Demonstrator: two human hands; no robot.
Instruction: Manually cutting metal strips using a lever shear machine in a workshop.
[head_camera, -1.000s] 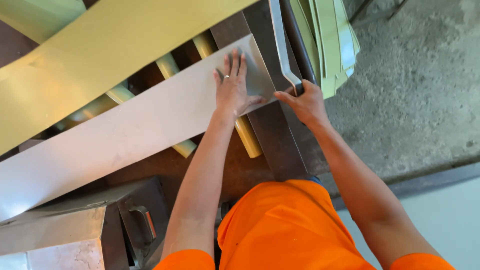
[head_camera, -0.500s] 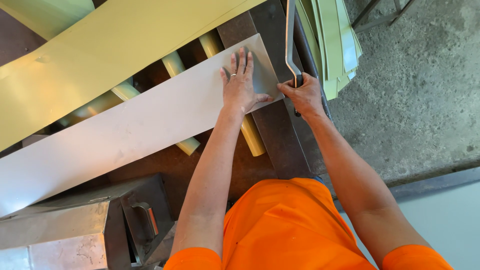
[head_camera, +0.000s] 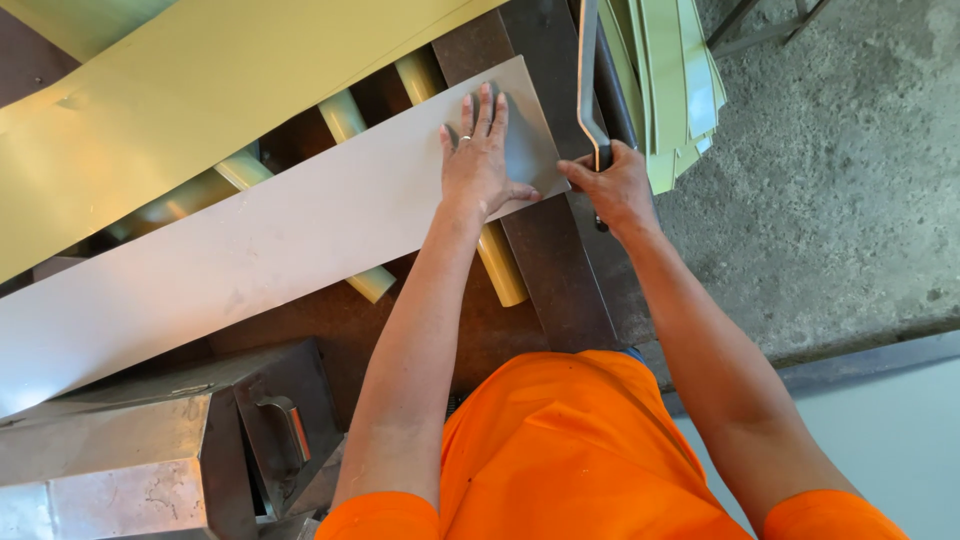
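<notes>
Grey metal strip (head_camera: 270, 255) lies flat across a rusty brown machine bed (head_camera: 560, 280), rough concrete floor at 3 o'clock.
Yellow-green rollers (head_camera: 500, 265) run beneath it; stacked pale green sheets (head_camera: 680, 80) sit at 1 o'clock, a steel box (head_camera: 130, 460) at 8. Left hand (head_camera: 480, 160) presses open-palmed, fingers spread, on the strip's end; right hand (head_camera: 615, 185) is fisted around the metal lever handle (head_camera: 590, 90).

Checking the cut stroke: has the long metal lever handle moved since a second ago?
Yes. The long metal lever handle in the right hand has swung from a slant to nearly parallel with the dark steel bed edge, its grip end closer to the grey sheet strip.
</notes>
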